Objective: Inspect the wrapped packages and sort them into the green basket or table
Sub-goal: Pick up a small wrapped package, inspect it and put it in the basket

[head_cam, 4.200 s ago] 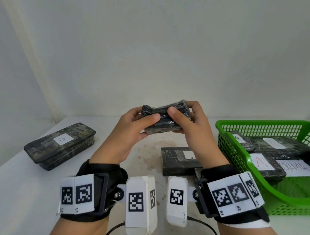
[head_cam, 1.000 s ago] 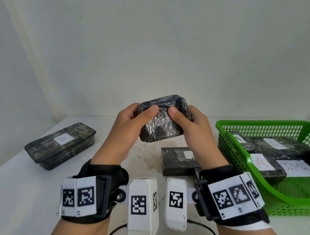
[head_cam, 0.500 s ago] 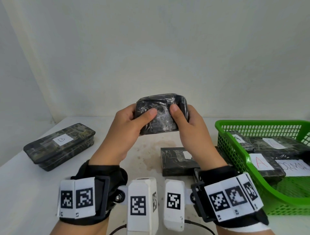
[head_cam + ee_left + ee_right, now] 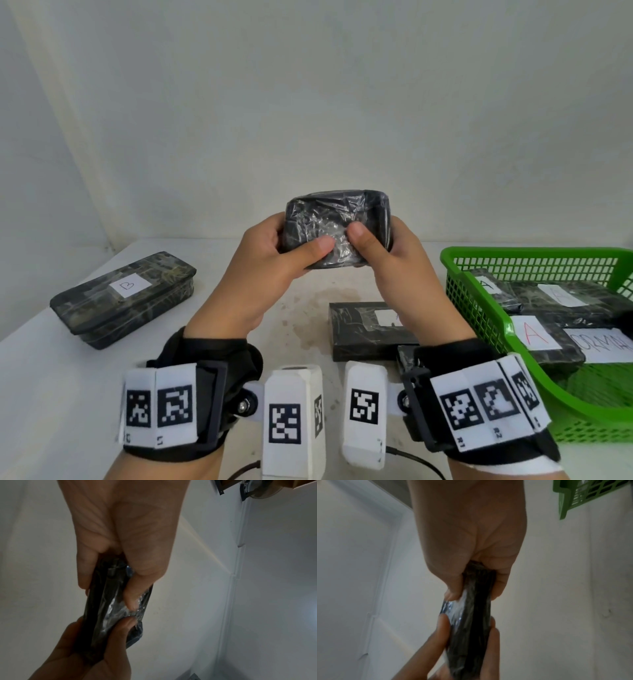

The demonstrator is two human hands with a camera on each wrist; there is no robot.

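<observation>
Inspection item, a dark rectangular package wrapped in crinkled clear film (image 4: 337,228), is being held up above the white bench (image 4: 44,383), clear of its surface. Left hand (image 4: 260,274) and right hand (image 4: 397,270) are both gripping it, thumbs pressing its near face, fingers curling behind. A green plastic mesh basket (image 4: 479,318) is sitting at the right, carrying labelled wrapped packages (image 4: 548,329). A package marked "B" (image 4: 123,296) is lying at the left, another (image 4: 363,329) near the basket.

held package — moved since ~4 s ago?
Yes. The held package has tipped its broad crinkled face toward the camera; its position above the flat package on the table is roughly unchanged.
</observation>
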